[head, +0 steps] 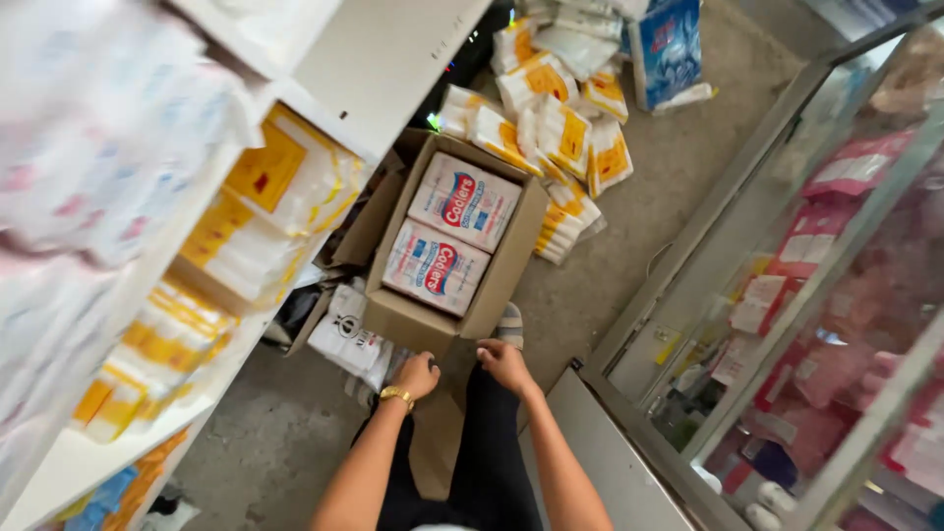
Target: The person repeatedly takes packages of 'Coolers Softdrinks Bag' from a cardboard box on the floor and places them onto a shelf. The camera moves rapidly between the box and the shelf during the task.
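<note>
Here, from the head view, I log the scene left to right. Far left: white shelving (339, 69) runs down the frame, stacked with yellow-and-white packs (265, 192) on the upper tier and more of the same kind on the tier below; the nearest stock at top left is blurred and I cannot make it out.

Below the shelf, on the grey concrete floor (678, 167), a white plastic bag (344, 339) lies just beside the near left corner of an open cardboard box (418, 320). The box sits on the floor in front of the person, flaps up, holding two white packs with red and blue print (450, 236) lying flat, one behind the other.

Left hand (417, 375): gold wristband at the wrist, fingers curled in, at the box's near wall, low by the bottom edge. It looks to be touching the cardboard, but I cannot tell whether it actually grips anything.

Right hand (504, 362): just beside the left, fingers bent down at the box's near right corner; same note, contact likely, pinch not discernible. A sandalled foot (509, 324) shows between this hand and the box.

Beyond the box, a loose heap of yellow-and-white packets (560, 138) on the floor, and a blue bag (667, 44) upright behind them.

Far right: a glass display case (787, 324) with a metal frame, pink and red packaged goods inside, hazy through the glass.
</note>
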